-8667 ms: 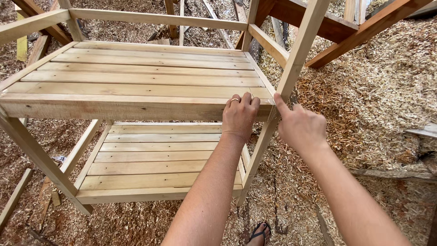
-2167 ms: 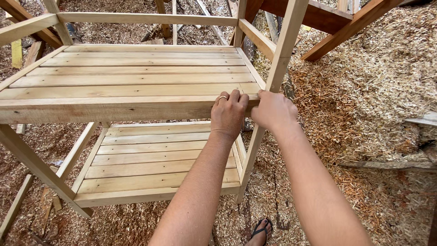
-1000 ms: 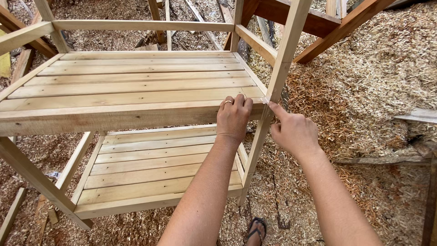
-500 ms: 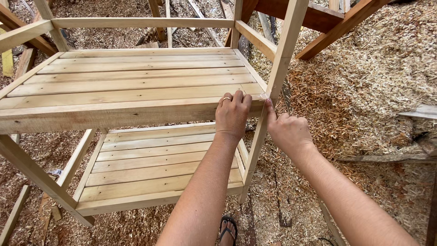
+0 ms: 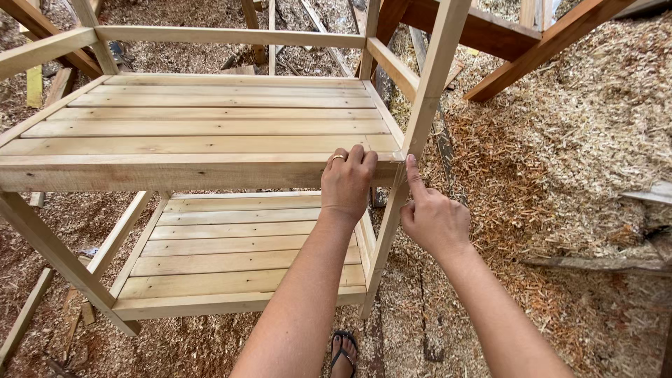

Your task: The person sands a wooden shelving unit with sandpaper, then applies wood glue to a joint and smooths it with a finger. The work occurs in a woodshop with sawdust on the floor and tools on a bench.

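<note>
I see a ground (image 5: 574, 182) covered all over with wood shavings and sawdust, pale and heaped high at the upper right, more reddish near the middle and along the lower left. Daylight falls evenly, with no hard shadows. At the top right, dark reddish timber beams (image 5: 553, 35) of another structure cross at an angle. Loose planks and offcuts (image 5: 315, 28) lie among the shavings at the top centre. A yellow strip of wood (image 5: 33, 85) stands at the far left. At the right edge, a grey board (image 5: 647, 196) rests on the heap. I can make out no walls or windows.
</note>
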Tool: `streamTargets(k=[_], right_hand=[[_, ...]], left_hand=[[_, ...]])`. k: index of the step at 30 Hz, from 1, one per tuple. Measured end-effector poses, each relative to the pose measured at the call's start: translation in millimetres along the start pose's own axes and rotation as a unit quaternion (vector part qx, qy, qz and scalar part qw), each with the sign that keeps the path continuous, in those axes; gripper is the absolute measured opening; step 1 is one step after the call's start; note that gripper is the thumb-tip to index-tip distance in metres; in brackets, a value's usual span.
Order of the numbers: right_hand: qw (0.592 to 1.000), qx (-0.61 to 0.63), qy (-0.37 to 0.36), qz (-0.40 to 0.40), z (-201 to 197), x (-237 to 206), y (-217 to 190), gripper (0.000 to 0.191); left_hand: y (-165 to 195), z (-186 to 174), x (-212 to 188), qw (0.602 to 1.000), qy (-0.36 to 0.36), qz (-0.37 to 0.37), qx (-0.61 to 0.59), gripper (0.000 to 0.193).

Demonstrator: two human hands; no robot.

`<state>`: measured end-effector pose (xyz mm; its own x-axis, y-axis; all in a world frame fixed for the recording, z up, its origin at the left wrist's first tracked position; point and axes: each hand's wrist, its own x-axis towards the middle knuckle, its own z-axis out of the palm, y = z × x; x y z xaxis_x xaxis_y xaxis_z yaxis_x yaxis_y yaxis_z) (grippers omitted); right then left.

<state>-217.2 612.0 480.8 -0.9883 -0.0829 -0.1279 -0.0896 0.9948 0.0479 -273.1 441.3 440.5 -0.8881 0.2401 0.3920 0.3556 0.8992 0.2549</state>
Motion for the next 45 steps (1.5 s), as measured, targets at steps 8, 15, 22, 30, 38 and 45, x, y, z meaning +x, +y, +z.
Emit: streamTargets(k=[8, 15, 22, 30, 38, 45], right_hand=[[0.988, -0.149, -0.029, -0.029, 47, 11, -3, 0.093], [0.990, -0.134, -0.038, -0.032, 65, 2, -3, 0.097], [0.992, -0.065, -0.099, -0.033, 67, -16, -4, 0.099], [0.992, 0.033, -0.122, -0.007, 48, -30, -16, 0.084], [0.983, 0.143, 0.094, -0.072, 27, -15, -63, 0.104], [0.961, 0.181, 0.169, -0.124, 16, 5, -168, 0.102]], left_hand=[[-2, 2, 0, 1.000, 0.001, -0.010, 0.002, 0.034], [-4, 2, 0, 1.000, -0.002, -0.017, -0.007, 0.037], [-5, 2, 1, 1.000, -0.007, -0.019, 0.002, 0.038], [-5, 1, -11, 1.000, 0.008, -0.006, -0.001, 0.044], [-29, -22, -61, 0.998, -0.032, -0.054, 0.030, 0.078], [-113, -54, -83, 0.995, -0.002, -0.100, 0.026, 0.075]])
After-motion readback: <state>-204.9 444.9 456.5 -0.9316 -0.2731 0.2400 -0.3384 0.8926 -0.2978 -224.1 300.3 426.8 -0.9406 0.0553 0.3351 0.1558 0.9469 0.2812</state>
